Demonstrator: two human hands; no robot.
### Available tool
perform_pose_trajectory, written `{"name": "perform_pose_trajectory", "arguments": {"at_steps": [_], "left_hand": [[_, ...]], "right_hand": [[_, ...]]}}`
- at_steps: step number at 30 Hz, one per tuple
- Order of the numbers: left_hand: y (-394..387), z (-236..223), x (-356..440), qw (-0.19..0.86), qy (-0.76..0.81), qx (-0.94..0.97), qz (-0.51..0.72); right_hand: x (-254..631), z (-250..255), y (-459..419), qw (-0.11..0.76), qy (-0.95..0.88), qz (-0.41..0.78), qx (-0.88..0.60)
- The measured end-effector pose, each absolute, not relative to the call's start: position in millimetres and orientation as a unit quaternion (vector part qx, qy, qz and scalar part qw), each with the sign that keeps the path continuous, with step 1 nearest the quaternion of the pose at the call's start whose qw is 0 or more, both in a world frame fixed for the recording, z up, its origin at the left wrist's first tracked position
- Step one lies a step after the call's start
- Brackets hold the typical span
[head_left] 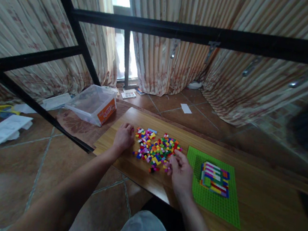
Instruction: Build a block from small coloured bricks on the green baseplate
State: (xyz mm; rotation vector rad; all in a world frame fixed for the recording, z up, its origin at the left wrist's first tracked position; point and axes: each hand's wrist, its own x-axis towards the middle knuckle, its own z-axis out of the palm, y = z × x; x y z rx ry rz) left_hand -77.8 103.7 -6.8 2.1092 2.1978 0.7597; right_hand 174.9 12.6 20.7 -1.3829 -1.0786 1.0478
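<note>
A heap of small coloured bricks (155, 149) lies on the wooden table (257, 216). My left hand (123, 137) rests at the heap's left edge, its fingers curled under in a loose fist; nothing shows in it. My right hand (180, 170) is at the heap's right edge, its fingertips pinched among the bricks; what they hold is too small to make out. To the right lies a green baseplate (216, 203) with a striped multicoloured block of bricks (215, 178) built on it.
A clear plastic box with an orange label (94, 104) stands on the floor beyond the table's left end. A black metal frame (182, 31) crosses overhead. Curtains hang behind. Papers (1, 129) lie on the tiled floor at left.
</note>
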Motion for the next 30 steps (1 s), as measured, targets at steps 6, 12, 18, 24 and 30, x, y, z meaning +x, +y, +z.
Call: {"name": "perform_pose_trajectory", "arguments": {"at_steps": [6,12,18,24,30], "left_hand": [[104,-8,-78,-0.015,0.702,0.671,0.240],[103,-6,-77,-0.007,0.701,0.670,0.245],[103,-7,-77,-0.009,0.700,0.671,0.244],[104,-8,-79,-0.009,0.697,0.675,0.242],[104,-9,-79,-0.004,0.686,0.681,0.256]], "right_hand": [[198,24,12,0.557,-0.354,0.508,-0.553],[201,30,7,0.558,-0.343,0.533,-0.536],[203,19,10,0.541,-0.386,0.468,-0.582],[211,11,16,0.419,-0.543,0.332,-0.648],[211,9,21,0.353,-0.644,0.190,-0.651]]}}
